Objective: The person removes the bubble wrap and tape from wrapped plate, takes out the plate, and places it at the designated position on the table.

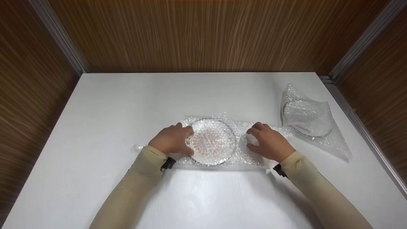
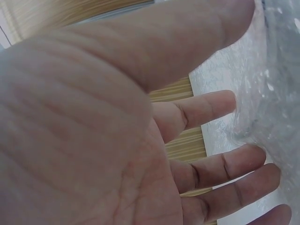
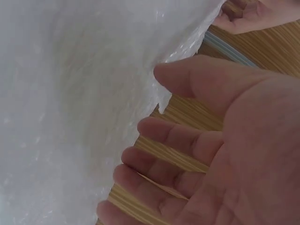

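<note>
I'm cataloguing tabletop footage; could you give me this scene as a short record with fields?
Surface: white table
Main item: round patterned piece with a dark rim, seen in bubble wrap
Left hand: at the piece's left edge, thumb and fingers apart
Right hand: at the wrap right of the piece
Second item: wrapped round object, table's right side
Backdrop: wood-grain panel

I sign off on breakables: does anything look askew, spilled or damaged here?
Nothing looks spilled or broken, though bubble wrap blurs the round item by the left hand. Only the other wrapped bundle looks askew: it lies slanted near the right edge of the table, its wrap ending in uneven points.
</note>
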### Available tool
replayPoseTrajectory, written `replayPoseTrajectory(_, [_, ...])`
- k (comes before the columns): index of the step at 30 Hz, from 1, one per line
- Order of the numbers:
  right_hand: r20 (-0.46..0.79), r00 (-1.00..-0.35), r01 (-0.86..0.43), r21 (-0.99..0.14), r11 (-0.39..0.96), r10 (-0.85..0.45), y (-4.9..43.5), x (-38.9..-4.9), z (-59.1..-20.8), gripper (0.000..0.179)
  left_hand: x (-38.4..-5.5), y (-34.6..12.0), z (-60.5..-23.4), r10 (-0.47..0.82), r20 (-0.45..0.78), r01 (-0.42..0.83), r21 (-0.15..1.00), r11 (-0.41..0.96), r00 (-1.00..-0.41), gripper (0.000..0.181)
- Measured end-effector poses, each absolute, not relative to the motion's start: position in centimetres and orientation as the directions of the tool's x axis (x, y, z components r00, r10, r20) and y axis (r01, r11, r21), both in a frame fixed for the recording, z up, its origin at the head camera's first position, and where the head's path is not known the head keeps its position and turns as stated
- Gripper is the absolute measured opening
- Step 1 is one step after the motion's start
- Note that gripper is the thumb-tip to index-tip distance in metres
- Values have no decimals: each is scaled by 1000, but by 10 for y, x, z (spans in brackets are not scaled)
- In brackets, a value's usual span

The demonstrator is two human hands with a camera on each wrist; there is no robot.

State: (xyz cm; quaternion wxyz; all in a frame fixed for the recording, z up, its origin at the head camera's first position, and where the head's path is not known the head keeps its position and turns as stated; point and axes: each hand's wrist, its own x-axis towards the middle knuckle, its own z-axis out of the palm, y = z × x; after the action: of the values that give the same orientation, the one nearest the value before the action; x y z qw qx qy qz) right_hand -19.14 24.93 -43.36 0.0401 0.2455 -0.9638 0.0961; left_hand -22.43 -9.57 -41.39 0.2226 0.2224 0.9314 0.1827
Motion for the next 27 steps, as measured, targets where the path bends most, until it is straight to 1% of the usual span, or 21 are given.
replayPoseTrajectory(6, [130,-867,-498,-235,835,-481,255,-199,-441,38,-225,-97,-415,500,-327,335,447,829,-802,70])
replayPoseTrajectory(11, [86,-889,-455,-279,845,-450,256,-201,-444,40,-225,-97,-417,504,-317,344,444,827,-803,70])
replayPoseTrajectory(16, [67,-897,-436,-293,851,-437,258,-203,-447,41,-225,-98,-418,500,-328,331,454,827,-801,71])
replayPoseTrajectory(18, [80,-899,-435,-289,853,-431,261,-203,-448,42,-225,-99,-418,502,-327,327,463,824,-801,71])
replayPoseTrajectory(20, [109,-904,-428,-261,866,-414,265,-203,-448,41,-225,-99,-418,505,-324,330,466,821,-800,71])
replayPoseTrajectory(25, [226,-917,-369,-173,913,-328,281,-200,-452,29,-224,-99,-419,504,-324,322,476,818,-801,70])
replayPoseTrajectory(27, [274,-912,-355,-153,922,-305,288,-197,-453,25,-224,-99,-418,498,-329,311,483,819,-802,71])
